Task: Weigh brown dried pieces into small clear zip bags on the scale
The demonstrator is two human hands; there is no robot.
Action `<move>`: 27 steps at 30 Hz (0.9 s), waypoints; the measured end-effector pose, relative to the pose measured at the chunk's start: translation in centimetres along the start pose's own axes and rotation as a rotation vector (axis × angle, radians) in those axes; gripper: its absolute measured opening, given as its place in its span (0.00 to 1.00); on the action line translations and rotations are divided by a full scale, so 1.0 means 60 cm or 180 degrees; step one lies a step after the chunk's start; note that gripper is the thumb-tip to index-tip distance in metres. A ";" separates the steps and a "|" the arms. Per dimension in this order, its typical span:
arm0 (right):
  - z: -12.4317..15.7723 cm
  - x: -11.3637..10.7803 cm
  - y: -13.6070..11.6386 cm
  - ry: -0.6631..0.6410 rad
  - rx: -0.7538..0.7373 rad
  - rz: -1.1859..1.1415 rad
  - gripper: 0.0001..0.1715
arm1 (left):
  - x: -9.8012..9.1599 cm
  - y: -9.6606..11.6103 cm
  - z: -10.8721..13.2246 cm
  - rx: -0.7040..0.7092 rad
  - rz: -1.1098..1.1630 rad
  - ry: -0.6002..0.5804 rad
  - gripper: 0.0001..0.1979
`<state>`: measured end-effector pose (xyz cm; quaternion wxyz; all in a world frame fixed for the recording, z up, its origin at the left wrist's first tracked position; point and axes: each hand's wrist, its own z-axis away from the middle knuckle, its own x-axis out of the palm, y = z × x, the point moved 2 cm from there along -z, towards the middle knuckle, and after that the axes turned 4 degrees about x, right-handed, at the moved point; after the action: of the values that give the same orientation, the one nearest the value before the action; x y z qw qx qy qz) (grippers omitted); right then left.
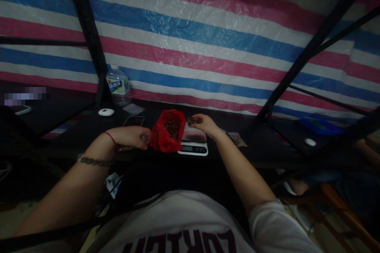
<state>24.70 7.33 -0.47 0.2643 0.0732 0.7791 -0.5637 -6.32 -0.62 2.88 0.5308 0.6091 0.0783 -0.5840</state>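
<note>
A red plastic bag (160,136) stands with its mouth open on the dark table, and small brown bits show inside. My left hand (136,137) is closed at the bag's left edge, where the red plastic draws to a point; something clear and shiny also shows at its fingertips. To the right of the bag, a white digital scale (200,149) lies partly covered by it. Above the scale's far side, my right hand (206,124) pinches a small clear packet (194,120) with brown contents. Another clear packet (237,140) of brown bits lies right of the scale.
A large clear bottle (118,87) stands at the back left near a black metal post. A phone (134,121) and a white oval object (106,112) lie before it. Farther right are a blue tray (322,125) and another person's arm (368,150). Striped sheeting hangs behind.
</note>
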 end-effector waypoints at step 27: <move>0.088 -0.027 -0.002 0.0795 0.0330 0.0642 0.23 | 0.092 0.134 -0.047 0.1012 -0.0378 -0.0422 0.10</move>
<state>27.77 2.76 -0.74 0.2166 0.2340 0.7645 -0.5602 2.90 -4.81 2.27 0.3964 0.6398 -0.0145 -0.6582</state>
